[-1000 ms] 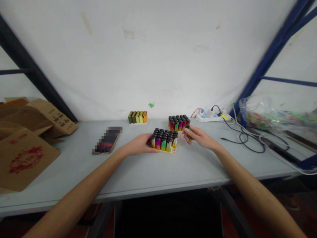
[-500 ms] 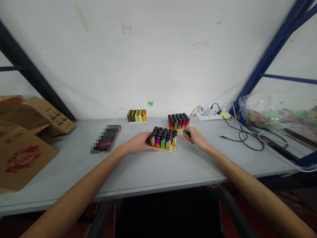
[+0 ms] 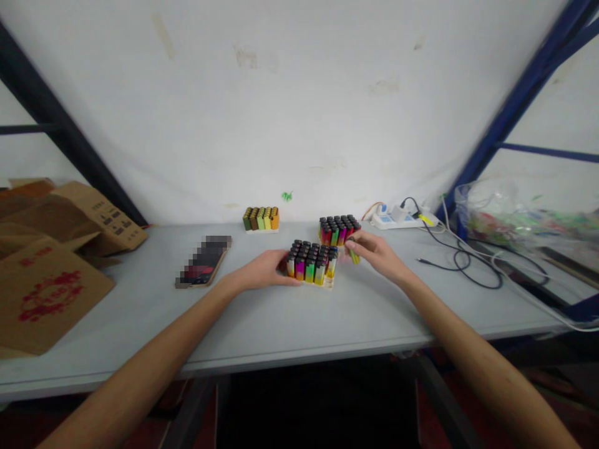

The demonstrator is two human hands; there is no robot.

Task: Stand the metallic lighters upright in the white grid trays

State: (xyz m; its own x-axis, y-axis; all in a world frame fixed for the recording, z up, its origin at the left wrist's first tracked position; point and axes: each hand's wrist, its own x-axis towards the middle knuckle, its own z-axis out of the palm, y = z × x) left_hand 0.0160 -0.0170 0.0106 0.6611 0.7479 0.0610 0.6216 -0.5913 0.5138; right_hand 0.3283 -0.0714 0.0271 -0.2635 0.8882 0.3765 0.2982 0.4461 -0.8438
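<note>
A white tray [image 3: 329, 284] of upright lighters [image 3: 309, 262] with black tops and bright bodies stands in front of me on the table. My left hand [image 3: 264, 270] grips its left side, thumb along the front and fingers behind. A few slots at the tray's right front corner hold nothing. To the right, my right hand [image 3: 374, 251] pinches a single yellow-green lighter [image 3: 354, 257], tilted with its top between the fingertips. Just behind that hand sits a second block of lighters [image 3: 337, 229], mostly red and purple. Further back on the left is a third block of green and yellow lighters [image 3: 261, 218].
A phone [image 3: 204, 262] lies left of my left hand. Cardboard boxes [image 3: 60, 293] fill the far left. At the back right, a power strip [image 3: 397, 217] trails cables [image 3: 463, 265] over the table. A plastic bag [image 3: 496, 206] lies beyond the blue frame [image 3: 510, 118].
The lighter in my right hand has turned from pointing sideways to hanging downward, showing its yellow-green body. My left hand and the tray have stayed in place on the table.
</note>
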